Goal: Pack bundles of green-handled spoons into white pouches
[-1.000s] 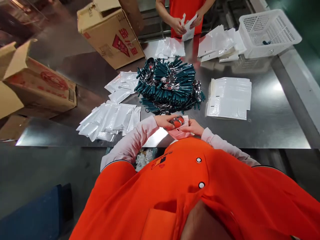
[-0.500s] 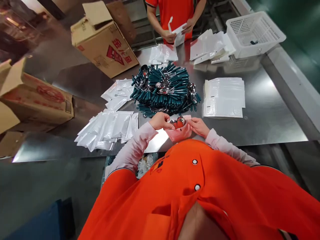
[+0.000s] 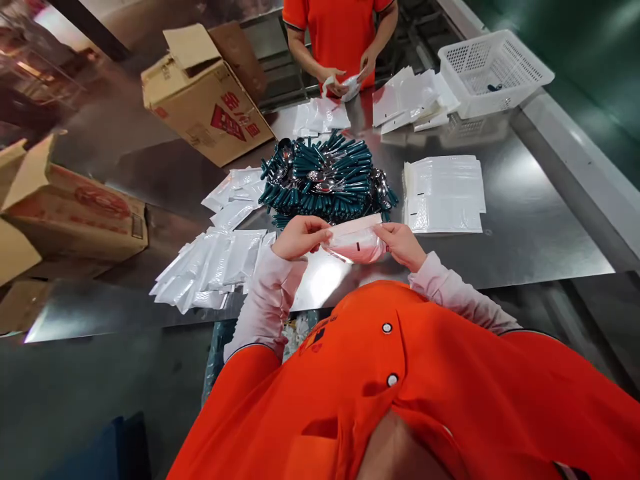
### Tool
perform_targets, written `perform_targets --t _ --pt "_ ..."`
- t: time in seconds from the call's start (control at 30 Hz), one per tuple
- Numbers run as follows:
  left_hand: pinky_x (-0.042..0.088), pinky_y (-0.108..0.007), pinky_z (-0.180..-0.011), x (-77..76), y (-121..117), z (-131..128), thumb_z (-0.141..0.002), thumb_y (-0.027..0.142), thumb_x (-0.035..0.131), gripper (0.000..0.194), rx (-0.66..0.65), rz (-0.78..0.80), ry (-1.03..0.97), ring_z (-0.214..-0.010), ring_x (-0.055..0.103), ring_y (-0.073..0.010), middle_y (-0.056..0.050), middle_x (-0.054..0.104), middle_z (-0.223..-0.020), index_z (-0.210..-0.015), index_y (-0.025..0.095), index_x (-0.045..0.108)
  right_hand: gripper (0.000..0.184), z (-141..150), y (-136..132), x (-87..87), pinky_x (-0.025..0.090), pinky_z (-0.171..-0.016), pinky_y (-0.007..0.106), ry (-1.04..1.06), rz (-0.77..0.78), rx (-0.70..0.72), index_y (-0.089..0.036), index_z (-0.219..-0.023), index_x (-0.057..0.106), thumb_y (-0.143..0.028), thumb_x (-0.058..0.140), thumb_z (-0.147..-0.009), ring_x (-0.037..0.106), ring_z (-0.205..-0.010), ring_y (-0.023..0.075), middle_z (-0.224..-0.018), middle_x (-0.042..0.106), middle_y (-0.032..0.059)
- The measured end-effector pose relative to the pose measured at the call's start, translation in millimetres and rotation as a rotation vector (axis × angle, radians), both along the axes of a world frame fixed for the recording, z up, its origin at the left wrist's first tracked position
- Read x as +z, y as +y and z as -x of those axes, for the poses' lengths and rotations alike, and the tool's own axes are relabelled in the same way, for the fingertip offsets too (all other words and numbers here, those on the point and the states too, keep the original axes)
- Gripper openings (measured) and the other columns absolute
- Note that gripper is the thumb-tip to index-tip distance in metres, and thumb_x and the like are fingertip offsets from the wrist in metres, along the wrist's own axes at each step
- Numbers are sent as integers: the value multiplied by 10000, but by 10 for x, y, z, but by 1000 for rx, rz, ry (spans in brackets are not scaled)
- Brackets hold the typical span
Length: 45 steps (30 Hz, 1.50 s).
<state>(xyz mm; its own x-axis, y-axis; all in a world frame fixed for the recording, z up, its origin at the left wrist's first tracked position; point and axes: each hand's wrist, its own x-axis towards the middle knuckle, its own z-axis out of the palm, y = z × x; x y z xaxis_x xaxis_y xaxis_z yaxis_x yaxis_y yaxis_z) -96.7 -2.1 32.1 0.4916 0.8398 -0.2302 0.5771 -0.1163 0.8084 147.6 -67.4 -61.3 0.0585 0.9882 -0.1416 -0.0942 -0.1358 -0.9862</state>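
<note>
A white padded mailing bag (image 3: 356, 241) is stretched level between my two hands, just above the metal table's near side. My left hand (image 3: 301, 237) pinches its left top corner, and my right hand (image 3: 401, 244) pinches the right one. Whatever lies inside the bag is hidden now. Right behind it rises a heap of spoons (image 3: 330, 177) with dark green handles and shiny metal bowls. To the left of my left hand, filled white bags (image 3: 215, 263) lie in an overlapping row. Flat white bags (image 3: 445, 193) are stacked to the right of the heap.
Across the table (image 3: 545, 233) a co-worker (image 3: 340, 40) handles another white bag. More bags (image 3: 413, 97) lie beside a white plastic basket (image 3: 495, 70) at the back right. Open cardboard boxes stand at the back left (image 3: 210, 110) and far left (image 3: 95, 207).
The bag was gaping with round metal spoon bowls showing; now its top is drawn straight and they are out of sight. My hands have spread slightly apart.
</note>
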Motion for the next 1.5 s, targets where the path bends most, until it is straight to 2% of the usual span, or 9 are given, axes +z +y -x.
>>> perform_targets --t 0.17,0.3,0.5,0.63,0.83,0.93,1.1,1.27,1.5 --pt "537 -338 -840 -463 -7 -437 -810 176 647 149 130 -583 179 -903 674 -212 -91 738 -930 -869 176 784 556 124 236 -389 424 -537 283 123 111 -48 -209 -613 611 -729 791 -540 484 -562 143 -546 563 -6" --pt "530 -303 -811 -711 -104 -708 -847 244 698 146 -1 -540 62 -826 654 -164 -75 715 -922 -945 172 779 400 96 254 -508 480 -691 296 60 -43 73 -190 -722 696 -568 776 -619 570 -693 159 -683 656 -9" --pt "511 -312 -811 -718 -102 -800 -820 314 744 140 106 -437 -45 -840 624 -169 -52 670 -849 -782 180 755 307 79 220 -485 487 -839 342 4 -85 175 -191 -756 728 -481 729 -657 617 -812 190 -797 715 8" --pt "510 -294 -789 -626 88 -585 -847 382 689 237 395 -267 -378 -829 624 -156 -33 654 -807 -745 178 626 445 117 228 -482 508 -813 326 93 -55 136 -194 -868 701 -586 751 -664 633 -822 181 -869 729 30" --pt "352 -210 -578 -565 452 329 -914 646 543 492 893 -306 -677 -571 435 -55 67 445 -608 -750 205 395 518 74 229 -553 507 -730 334 -62 -13 131 -180 -759 662 -653 802 -600 616 -730 189 -759 706 34" --pt "283 -214 -530 -738 333 415 -780 713 661 547 725 -156 -539 -525 363 -39 94 403 -560 -775 193 490 536 55 233 -578 496 -690 327 -86 -23 110 -169 -728 661 -677 783 -609 605 -699 185 -730 701 41" --pt "436 -256 -635 -1219 17 -70 -490 480 905 483 391 227 -509 -643 559 -112 27 611 -648 -736 146 658 476 -19 255 -578 516 -671 320 -153 -70 135 -156 -774 706 -619 753 -676 626 -695 185 -759 729 54" --pt "412 -251 -575 -1459 88 -160 -467 366 871 349 458 195 -649 -620 555 -122 -8 649 -666 -715 147 761 319 -218 368 -574 566 -762 340 -290 -163 198 -169 -910 793 -413 716 -719 694 -799 210 -859 773 62" --pt "348 -258 -496 -1463 152 35 -656 315 693 183 221 51 -623 -583 515 -118 -61 640 -697 -643 149 769 238 -439 514 -519 555 -868 366 -313 -163 357 -206 -824 820 -316 648 -702 715 -905 250 -878 792 56"
